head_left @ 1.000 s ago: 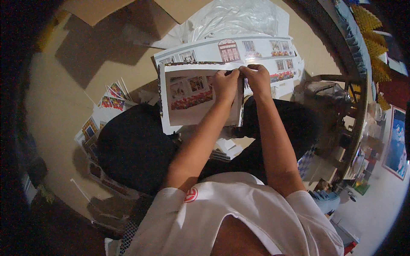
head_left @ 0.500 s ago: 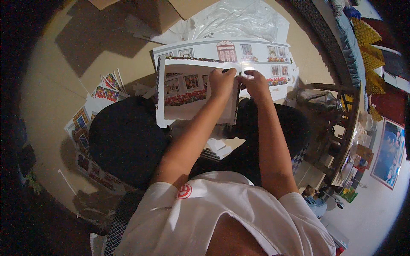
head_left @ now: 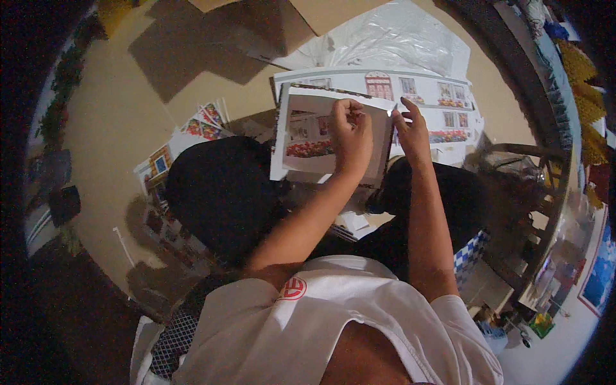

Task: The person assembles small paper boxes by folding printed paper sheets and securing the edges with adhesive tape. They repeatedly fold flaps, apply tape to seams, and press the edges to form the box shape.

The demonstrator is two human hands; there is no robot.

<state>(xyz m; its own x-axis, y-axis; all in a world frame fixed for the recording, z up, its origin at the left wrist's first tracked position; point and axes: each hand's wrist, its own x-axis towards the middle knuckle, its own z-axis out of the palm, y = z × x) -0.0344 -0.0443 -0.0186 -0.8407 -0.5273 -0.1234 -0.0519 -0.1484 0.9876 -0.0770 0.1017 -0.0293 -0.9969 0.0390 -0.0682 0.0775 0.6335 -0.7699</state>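
Since the earlier frame the printed sheet point(head_left: 308, 138) has tipped a little to the person's left and the right hand point(head_left: 410, 131) has come off it — fingers now spread open, hovering just beside the sheet's right edge, not clearly touching. The left hand point(head_left: 350, 135) is curled over the sheet's upper middle, fingers pinched narrow at the top edge, holding it up above the lap; whether something small sits in the pinch I cannot tell. The sheet shows a house front with windows and a red flower strip, held over the dark-trousered knees point(head_left: 224, 192), tilted. Behind it on the tan floor point(head_left: 109, 128) lies a long printed card point(head_left: 443, 102) with a row of windows, a door and flower boxes, partly hidden by the sheet. A crumpled clear plastic bag point(head_left: 391, 45) lies beyond that, brown cardboard point(head_left: 333, 13) at the top edge. More printed cutout sheets point(head_left: 192, 128) are fanned on the floor by the left knee — near, apart from the hands. White shirt point(head_left: 321, 321) fills the lower frame.
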